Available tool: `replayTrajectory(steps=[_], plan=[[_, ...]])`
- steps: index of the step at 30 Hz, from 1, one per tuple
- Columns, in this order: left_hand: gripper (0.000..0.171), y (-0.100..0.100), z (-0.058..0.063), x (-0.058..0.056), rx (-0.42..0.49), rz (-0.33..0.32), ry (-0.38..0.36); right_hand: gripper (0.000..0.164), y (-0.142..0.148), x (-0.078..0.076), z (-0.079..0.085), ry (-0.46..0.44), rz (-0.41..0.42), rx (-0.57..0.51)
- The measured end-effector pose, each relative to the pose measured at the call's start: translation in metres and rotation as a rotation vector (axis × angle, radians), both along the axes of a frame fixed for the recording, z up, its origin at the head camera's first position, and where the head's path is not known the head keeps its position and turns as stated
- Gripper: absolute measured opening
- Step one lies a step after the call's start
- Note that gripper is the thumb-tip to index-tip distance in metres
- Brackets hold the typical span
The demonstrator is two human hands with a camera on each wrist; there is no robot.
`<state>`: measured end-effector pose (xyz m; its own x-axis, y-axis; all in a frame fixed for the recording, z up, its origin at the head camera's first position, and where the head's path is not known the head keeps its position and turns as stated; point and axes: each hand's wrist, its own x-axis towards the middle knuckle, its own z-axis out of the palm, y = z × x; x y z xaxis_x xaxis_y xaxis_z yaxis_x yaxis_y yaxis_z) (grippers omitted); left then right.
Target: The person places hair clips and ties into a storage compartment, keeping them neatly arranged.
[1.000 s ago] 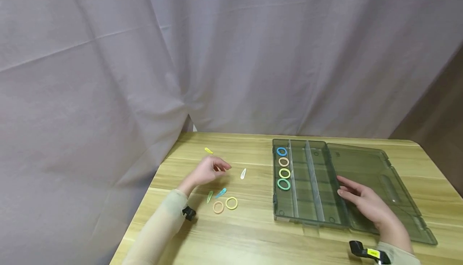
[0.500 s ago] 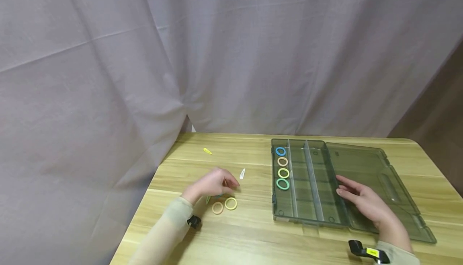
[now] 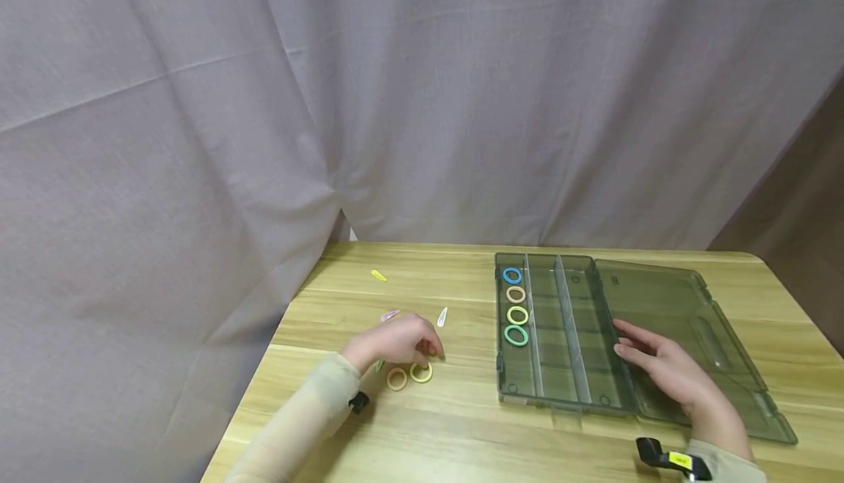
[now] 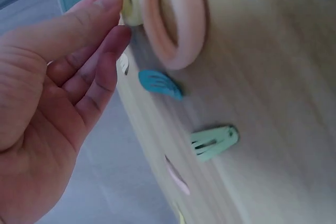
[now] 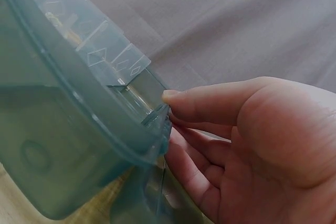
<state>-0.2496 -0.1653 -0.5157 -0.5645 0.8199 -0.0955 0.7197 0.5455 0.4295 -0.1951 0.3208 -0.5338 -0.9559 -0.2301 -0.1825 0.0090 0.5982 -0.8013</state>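
My left hand (image 3: 402,340) reaches down over a yellow hair tie (image 3: 420,372), its thumb tip right at the ring's edge in the left wrist view. Beside that lies a peach hair tie (image 4: 197,19). Close to the hand are a blue snap hair clip (image 4: 159,83), a green one (image 4: 214,142), a pink one (image 3: 390,315) and a white one (image 3: 442,316). My right hand (image 3: 675,374) holds the hinge-side wall of a translucent green compartment box (image 5: 79,145), thumb on top and fingers outside. Several hair ties, including a blue one (image 3: 512,275), line its left compartment.
The box's lid (image 3: 699,351) lies folded back flat on the right of the wooden table (image 3: 461,439). A yellow snap clip (image 3: 379,275) lies further back on the left. A grey curtain (image 3: 422,116) hangs behind the table.
My left hand has moved right and toward me, from near the clips to the yellow hair tie. The pink clip has come into view behind it. My right hand has stayed on the box.
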Motion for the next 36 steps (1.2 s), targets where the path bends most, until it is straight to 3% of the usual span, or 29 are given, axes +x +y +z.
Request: replayTrajectory(steps=[10, 23, 29, 36], plan=[[0.021, 0.002, -0.006, 0.004, 0.022, 0.052, -0.077, 0.073, -0.001, 0.0, -0.002, -0.013, -0.01, 0.0], [0.016, 0.003, -0.013, 0.0, 0.081, 0.037, 0.008, 0.071, 0.001, -0.001, 0.001, 0.016, -0.019, 0.021], [0.018, 0.009, -0.005, -0.004, 0.134, 0.029, 0.091, 0.071, 0.003, -0.001, 0.001, 0.02, -0.02, 0.017], [0.022, 0.026, 0.008, -0.009, 0.191, 0.099, 0.14, 0.072, -0.001, -0.001, -0.001, 0.013, -0.018, 0.005]])
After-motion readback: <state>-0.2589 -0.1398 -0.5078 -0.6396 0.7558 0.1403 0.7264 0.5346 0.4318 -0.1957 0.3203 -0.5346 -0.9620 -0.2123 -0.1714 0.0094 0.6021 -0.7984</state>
